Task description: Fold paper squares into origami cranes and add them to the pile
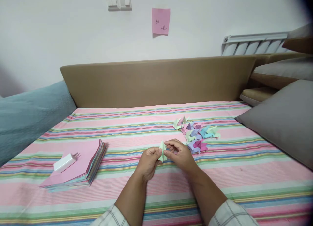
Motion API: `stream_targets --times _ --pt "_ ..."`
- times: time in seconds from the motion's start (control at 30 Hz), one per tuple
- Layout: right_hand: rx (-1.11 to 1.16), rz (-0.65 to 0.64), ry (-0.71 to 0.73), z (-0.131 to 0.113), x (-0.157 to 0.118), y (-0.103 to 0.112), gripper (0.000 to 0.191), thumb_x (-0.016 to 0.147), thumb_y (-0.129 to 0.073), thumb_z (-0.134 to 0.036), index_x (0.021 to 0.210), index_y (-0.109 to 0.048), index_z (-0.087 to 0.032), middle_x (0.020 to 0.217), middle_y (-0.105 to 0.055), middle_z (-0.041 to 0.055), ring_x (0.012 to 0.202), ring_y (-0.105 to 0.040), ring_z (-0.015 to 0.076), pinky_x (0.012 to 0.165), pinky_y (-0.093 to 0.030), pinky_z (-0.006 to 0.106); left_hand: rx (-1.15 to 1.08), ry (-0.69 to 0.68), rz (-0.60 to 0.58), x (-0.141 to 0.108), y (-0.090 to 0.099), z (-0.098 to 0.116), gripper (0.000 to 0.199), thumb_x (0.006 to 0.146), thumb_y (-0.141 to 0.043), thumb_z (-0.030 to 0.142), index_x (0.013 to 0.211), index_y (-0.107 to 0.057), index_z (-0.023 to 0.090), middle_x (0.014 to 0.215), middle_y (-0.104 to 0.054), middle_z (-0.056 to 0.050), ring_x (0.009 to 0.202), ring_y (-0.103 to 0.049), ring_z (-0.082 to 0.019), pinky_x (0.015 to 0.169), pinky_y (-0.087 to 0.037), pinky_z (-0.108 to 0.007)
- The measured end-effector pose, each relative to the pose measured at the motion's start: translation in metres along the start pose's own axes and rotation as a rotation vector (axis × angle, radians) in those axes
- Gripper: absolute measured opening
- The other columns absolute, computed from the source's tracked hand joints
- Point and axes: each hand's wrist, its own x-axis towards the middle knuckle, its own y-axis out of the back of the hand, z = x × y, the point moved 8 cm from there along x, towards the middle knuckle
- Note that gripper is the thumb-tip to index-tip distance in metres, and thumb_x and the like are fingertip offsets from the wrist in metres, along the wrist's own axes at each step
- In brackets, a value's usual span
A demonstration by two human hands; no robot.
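Observation:
Between my two hands is a small piece of pale green folded paper (pixel 162 151), pointed at the top and layered along its length. My left hand (pixel 149 160) pinches it from the left side, thumb on the front. From the right, my right hand (pixel 179 154) closes thumb and fingertips on the paper's other edge. Just beyond my right hand lies a loose group of folded paper cranes (pixel 193 133) in green, pink, purple and blue. Fingers cover part of the held paper.
At left, a stack of coloured paper sheets (pixel 80 160) lies with a white plug adapter (pixel 65 163) on top. A striped cloth (pixel 127 131) covers the surface. A brown backrest (pixel 156 84) stands behind, with a blue cushion (pixel 31 112) left and a grey cushion (pixel 283 118) right.

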Motion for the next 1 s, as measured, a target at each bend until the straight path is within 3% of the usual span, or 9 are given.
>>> stream_targets --times 0.13,0.37,0.53,0.8,1.0 --pt "0.088 0.015 -0.047 0.005 0.0 -0.001 0.024 0.066 -0.073 -0.029 0.088 -0.067 -0.024 0.083 -0.056 0.0023 0.076 -0.053 0.0147 0.068 -0.047 0.028 0.025 -0.014 0.006 0.002 0.002 -0.001 0.033 0.054 -0.082 0.04 0.064 -0.066 0.013 0.058 -0.055 0.0 0.053 -0.045 -0.006 0.047 -0.035 -0.017" --pt "0.377 -0.113 -0.33 0.029 -0.002 -0.014 0.034 0.056 -0.08 -0.03 0.083 -0.063 -0.02 0.071 -0.053 -0.0022 0.064 -0.049 0.0103 0.059 -0.042 0.024 0.093 0.002 -0.057 0.001 -0.001 -0.002 0.032 0.057 -0.08 0.041 0.063 -0.067 0.012 0.056 -0.058 -0.001 0.05 -0.046 -0.007 0.048 -0.033 -0.019" --pt "0.404 -0.122 -0.335 0.027 -0.002 -0.013 0.031 0.055 -0.081 -0.031 0.077 -0.062 -0.019 0.067 -0.052 -0.004 0.062 -0.048 0.009 0.059 -0.04 0.022 0.096 0.025 -0.062 0.001 -0.001 -0.003 0.032 0.057 -0.08 0.041 0.063 -0.066 0.012 0.055 -0.058 -0.001 0.051 -0.047 -0.008 0.048 -0.032 -0.019" --pt "0.602 -0.241 -0.443 0.024 -0.011 -0.026 0.033 0.059 -0.079 -0.031 0.071 -0.051 -0.019 0.068 -0.055 -0.0039 0.063 -0.053 0.0109 0.06 -0.045 0.024 0.001 0.093 -0.143 -0.004 -0.005 -0.006 0.03 0.058 -0.08 0.038 0.063 -0.065 0.013 0.055 -0.056 0.0 0.05 -0.047 -0.007 0.046 -0.036 -0.018" --pt "0.446 -0.188 -0.325 0.022 -0.005 -0.017 0.03 0.06 -0.078 -0.031 0.081 -0.059 -0.02 0.064 -0.049 -0.0051 0.06 -0.046 0.009 0.055 -0.039 0.021 0.022 0.09 -0.09 -0.003 -0.003 -0.006 0.029 0.058 -0.08 0.038 0.063 -0.065 0.013 0.057 -0.057 0.0 0.053 -0.05 -0.008 0.046 -0.039 -0.018"
